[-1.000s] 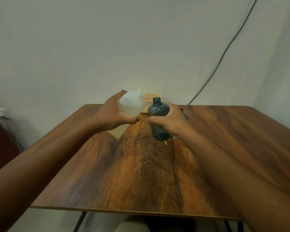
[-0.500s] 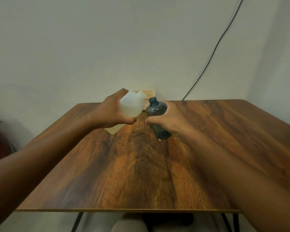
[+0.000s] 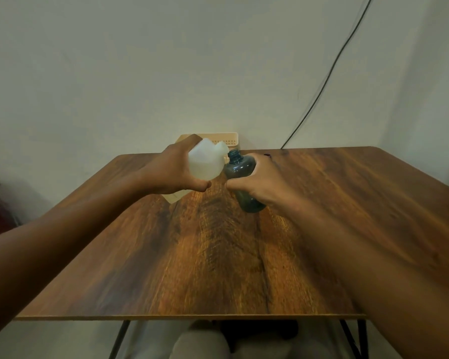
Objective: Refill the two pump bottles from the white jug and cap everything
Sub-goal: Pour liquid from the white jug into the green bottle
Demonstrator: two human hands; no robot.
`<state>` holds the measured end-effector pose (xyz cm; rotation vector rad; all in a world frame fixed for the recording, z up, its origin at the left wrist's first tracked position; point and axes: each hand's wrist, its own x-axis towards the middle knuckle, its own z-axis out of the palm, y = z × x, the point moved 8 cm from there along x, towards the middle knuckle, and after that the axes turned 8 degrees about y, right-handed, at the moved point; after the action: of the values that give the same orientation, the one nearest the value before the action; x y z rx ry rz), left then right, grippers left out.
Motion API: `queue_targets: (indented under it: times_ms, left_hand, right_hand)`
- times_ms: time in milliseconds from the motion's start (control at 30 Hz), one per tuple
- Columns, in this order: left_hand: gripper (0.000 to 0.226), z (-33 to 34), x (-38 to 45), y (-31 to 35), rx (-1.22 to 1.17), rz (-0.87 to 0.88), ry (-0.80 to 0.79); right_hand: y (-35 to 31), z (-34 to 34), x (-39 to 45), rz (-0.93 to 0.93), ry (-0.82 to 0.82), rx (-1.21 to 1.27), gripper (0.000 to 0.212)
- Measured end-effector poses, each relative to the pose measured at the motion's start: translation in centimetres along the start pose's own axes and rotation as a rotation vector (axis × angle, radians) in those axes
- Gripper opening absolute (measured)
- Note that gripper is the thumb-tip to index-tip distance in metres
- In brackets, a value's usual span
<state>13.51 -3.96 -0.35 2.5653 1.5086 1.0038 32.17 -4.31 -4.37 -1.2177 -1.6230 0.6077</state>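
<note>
My left hand (image 3: 172,173) grips the white jug (image 3: 205,161) above the wooden table (image 3: 218,255). The jug is tilted to the right, its uncapped spout right beside the mouth of a dark blue-grey bottle (image 3: 240,174). My right hand (image 3: 262,181) holds that bottle around its middle, leaning it left toward the jug. The bottle's neck is open, with no pump on it. Whether liquid is flowing I cannot tell. No second pump bottle, pump or cap is clearly visible.
A beige perforated basket (image 3: 228,139) stands at the table's far edge against the wall. A pale flat object (image 3: 175,196) lies on the table under my left hand. A small dark thing (image 3: 267,155) shows behind my right hand. A black cable (image 3: 329,68) hangs down the wall.
The jug has tipped further right and its spout has come up against the bottle's mouth. The bottle leans more to the left. My view has shifted slightly.
</note>
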Motion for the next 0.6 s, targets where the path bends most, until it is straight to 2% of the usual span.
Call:
queue_targets:
  times_ms: [367, 600]
  left_hand:
    - [0.091, 0.1, 1.1, -0.5, 0.017, 0.068, -0.056]
    - [0.091, -0.1, 1.2, -0.1, 0.043, 0.094, -0.079]
  right_hand:
    - [0.4, 0.3, 0.0, 0.028, -0.005, -0.028, 0.052]
    - [0.7, 0.4, -0.3, 0.033, -0.006, -0.009, 0.051]
